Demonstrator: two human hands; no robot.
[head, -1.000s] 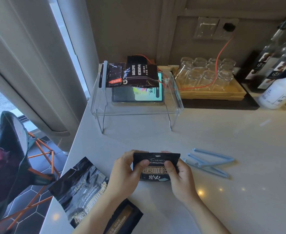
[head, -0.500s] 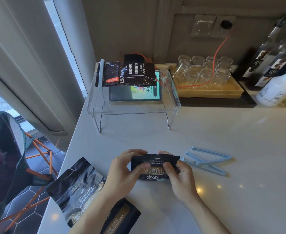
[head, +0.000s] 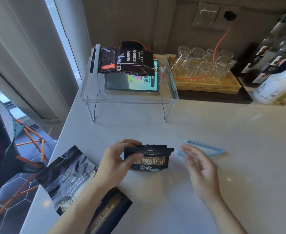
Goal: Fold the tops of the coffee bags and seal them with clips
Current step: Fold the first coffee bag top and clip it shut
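Fingers of the left hand [head: 115,163] pinch the folded black coffee bag [head: 149,158] at its left edge on the white counter [head: 240,183], while the right hand [head: 200,168] hovers spread and empty just beside it, near the blue clips [head: 206,147] beyond.

**White surface, busy at the edges**

Here's the pale surface [head: 155,130]. A clear riser [head: 130,98] stands at the back; to its right, a wooden tray [head: 206,86] on a dark mat [head: 215,97]. Blue clips [head: 206,146] lie mid-right. A folded bag [head: 149,157] sits at centre. Two flat bags, one crinkled [head: 66,179], one darker [head: 110,211], lie at the near-left edge. Bottles [head: 274,81] stand far right.
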